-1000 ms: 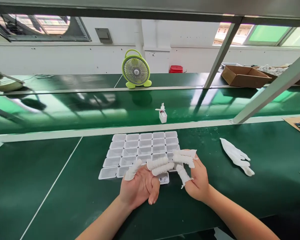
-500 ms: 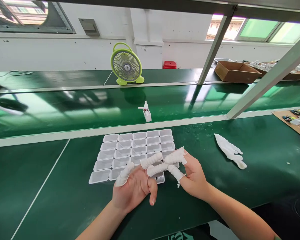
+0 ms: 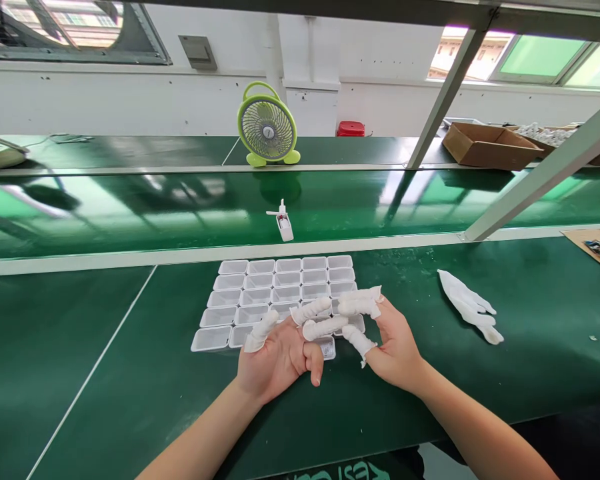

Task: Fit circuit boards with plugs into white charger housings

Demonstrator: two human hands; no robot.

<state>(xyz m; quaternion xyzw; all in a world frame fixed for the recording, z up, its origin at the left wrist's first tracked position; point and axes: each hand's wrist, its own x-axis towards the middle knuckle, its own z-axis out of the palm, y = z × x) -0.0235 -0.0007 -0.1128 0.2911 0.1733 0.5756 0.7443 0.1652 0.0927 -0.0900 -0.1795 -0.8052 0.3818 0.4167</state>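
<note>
White finger cot (image 3: 325,327) against right hand (image 3: 394,347)

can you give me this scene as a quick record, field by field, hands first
left hand: palm up, thumb and two fingers in white covers
right hand: thumb and fingertips covered too, close to the left fingertips, contact unclear
white boxes: rows, partly hidden by the hands
white glove: on the green table, right of the hands
fan: green, at the back
</note>
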